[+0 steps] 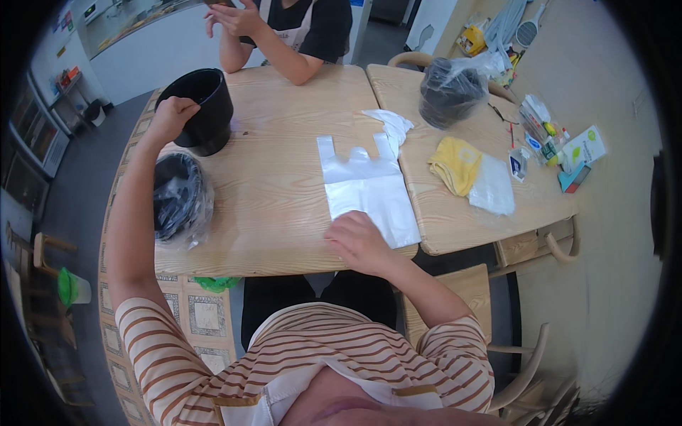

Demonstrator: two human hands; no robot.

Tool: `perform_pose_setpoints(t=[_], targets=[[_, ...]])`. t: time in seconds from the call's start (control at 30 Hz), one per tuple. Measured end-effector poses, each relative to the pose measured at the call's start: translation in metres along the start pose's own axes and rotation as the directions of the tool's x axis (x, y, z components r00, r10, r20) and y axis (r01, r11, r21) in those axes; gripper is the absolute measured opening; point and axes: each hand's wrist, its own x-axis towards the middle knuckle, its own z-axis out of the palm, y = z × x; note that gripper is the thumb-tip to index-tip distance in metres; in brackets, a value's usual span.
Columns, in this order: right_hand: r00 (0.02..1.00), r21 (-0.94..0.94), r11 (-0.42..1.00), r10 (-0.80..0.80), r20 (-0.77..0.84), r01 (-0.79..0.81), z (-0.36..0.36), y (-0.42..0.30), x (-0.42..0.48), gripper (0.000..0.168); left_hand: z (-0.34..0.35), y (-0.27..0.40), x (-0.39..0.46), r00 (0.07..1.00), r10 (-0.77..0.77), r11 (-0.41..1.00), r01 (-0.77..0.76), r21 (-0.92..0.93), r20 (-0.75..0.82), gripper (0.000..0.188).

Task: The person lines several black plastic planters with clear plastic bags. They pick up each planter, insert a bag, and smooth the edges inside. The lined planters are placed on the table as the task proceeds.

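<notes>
My left hand (175, 118) reaches out to a black plastic bucket (209, 128), its fingers bent together at the rim. Below it stands a second black bucket (178, 199), lined with a clear plastic bag. A flat stack of white plastic T-shirt bags (367, 186) lies on the wooden table (266, 175), with one crumpled bag (396, 125) at its upper right corner. Over the lower left edge of the stack is my right hand (359, 242), slightly blurred with curled fingers. Whether it pinches a bag is hidden.
Across the table a person (303, 37) leans on the edge, holding a phone. On the right stand a bag-covered dark bucket (450, 96), a yellow cloth (457, 162), a clear plastic packet (493, 183) and several small items by a tissue pack (585, 145). A wooden chair (453, 298) is below.
</notes>
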Motion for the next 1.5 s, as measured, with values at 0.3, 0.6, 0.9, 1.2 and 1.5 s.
perform_pose_setpoints(t=[0.3, 0.6, 0.9, 1.2, 1.5], targets=[[0.933, -0.038, 0.962, 0.251, -0.258, -0.270, -0.012, 0.027, -0.065, 0.009, 0.005, 0.014, -0.003, 0.965, -0.003, 1.000, 0.011, 0.026, -0.264, 0.022], [0.915, -0.107, 0.956, 0.224, -0.335, -0.273, -0.003, 0.027, -0.066, 0.017, 0.010, 0.001, 0.010, 0.903, 0.336, 0.888, -0.209, 0.410, -0.267, 0.021], [0.931, -0.155, 0.963, 0.162, -0.328, -0.223, -0.003, 0.024, -0.064, 0.018, -0.013, 0.057, -0.006, 0.722, 0.249, 0.959, -0.091, 0.267, -0.646, 0.022], [0.883, -0.070, 0.967, 0.192, -0.429, -0.244, -0.001, 0.026, -0.066, 0.021, 0.121, 0.138, -0.099, 0.919, 0.392, 0.914, -0.383, 0.136, -0.043, 0.019], [0.790, 0.079, 0.944, 0.313, -0.526, -0.321, -0.013, 0.022, -0.088, 0.023, 0.093, 0.255, -0.153, 0.678, 0.679, 0.127, 0.271, -0.954, 0.283, 0.019]])
